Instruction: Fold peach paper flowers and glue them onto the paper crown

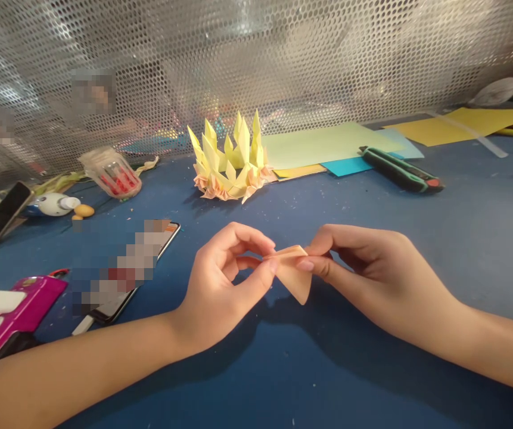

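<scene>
Between my two hands is a small piece of folded peach paper (295,279), held a little above the blue table with one point hanging downward. My left hand (227,277) pinches its left corner between thumb and fingers. At the upper right edge, my right hand (367,268) grips the same paper with thumb and forefinger. Beyond the hands stands a ring of folded paper (229,164), with pale yellow spikes on top and peach folded pieces around its base.
Coloured paper sheets (327,143) and a green-black utility knife (401,170) lie at the back right. On the left are a phone (113,304), a magenta device (28,313), a jar with red contents (115,176) and a white bottle (55,204). Perforated metal mesh (238,59) borders the table's back.
</scene>
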Demonstrator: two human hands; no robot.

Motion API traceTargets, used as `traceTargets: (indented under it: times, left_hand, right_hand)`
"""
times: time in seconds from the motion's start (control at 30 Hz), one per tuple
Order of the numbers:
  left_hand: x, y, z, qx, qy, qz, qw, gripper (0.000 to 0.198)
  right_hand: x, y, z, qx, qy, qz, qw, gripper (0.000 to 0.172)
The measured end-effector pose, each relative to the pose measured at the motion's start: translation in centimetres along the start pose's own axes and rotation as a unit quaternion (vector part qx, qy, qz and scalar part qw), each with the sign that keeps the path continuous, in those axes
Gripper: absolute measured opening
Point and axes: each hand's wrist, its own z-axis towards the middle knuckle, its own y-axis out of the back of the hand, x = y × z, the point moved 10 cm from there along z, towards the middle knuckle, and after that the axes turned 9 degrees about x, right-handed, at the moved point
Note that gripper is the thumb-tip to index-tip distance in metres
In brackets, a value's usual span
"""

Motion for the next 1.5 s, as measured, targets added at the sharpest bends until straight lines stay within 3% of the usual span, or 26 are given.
traceTargets:
  times: [0.17, 0.3, 0.4, 0.5, 0.67, 0.8, 0.87, 1.03, 1.13, 1.23, 1.5]
  left_hand:
    - [0.1, -0.6, 0.1, 0.032, 0.010, 0.014, 0.999, 0.007]
    - [-0.2, 0.4, 0.5, -0.012, -0.007, 0.007, 1.000, 0.015]
    - [0.5, 0.6, 0.8, -0.014, 0.006, -0.032, 0.999, 0.014]
    - [1.8, 0.0, 0.8, 0.018, 0.049, -0.084, 0.995, 0.010]
    - [2.7, -0.4, 0.5, 0.038, 0.104, -0.059, 0.992, 0.017]
    - [2.8, -1.1, 0.6, 0.062, 0.128, -0.051, 0.989, 0.002]
    - [2.8, -1.0, 0.6, 0.053, 0.133, -0.056, 0.988, 0.010]
    - [2.7, -0.7, 0.5, 0.034, 0.121, -0.093, 0.988, 0.012]
    - [2.5, -1.0, 0.5, 0.055, 0.114, -0.102, 0.987, 0.016]
    - [2.4, -1.1, 0.6, 0.068, 0.109, -0.091, 0.988, 0.017]
    - [2.7, -0.8, 0.7, 0.069, 0.118, -0.065, 0.988, 0.017]
  right_hand:
    - [0.6, -0.5, 0.0, 0.021, 0.038, -0.011, 0.999, 0.028]
    - [-0.1, -1.4, 0.2, 0.064, 0.017, 0.035, 0.997, 0.015]
    - [-0.7, -2.0, 0.4, 0.090, -0.013, 0.050, 0.995, 0.017]
    - [-1.0, -1.0, 0.4, 0.042, -0.025, 0.025, 0.999, 0.022]
    - [-0.9, 0.9, 0.1, -0.045, 0.006, 0.020, 0.999, 0.015]
    - [-0.4, 0.3, 0.0, -0.020, 0.021, 0.008, 1.000, 0.009]
    - [0.1, 0.2, -0.1, -0.015, 0.036, -0.001, 0.999, 0.004]
    - [0.9, 0.1, -0.7, -0.022, 0.083, 0.022, 0.996, 0.023]
    - [0.4, 0.5, -1.0, -0.045, 0.077, 0.041, 0.995, 0.028]
    - [0.0, 0.6, -1.0, -0.059, 0.062, 0.047, 0.995, 0.023]
    - [-1.1, 0.0, -0.4, -0.047, 0.006, 0.166, 0.985, 0.025]
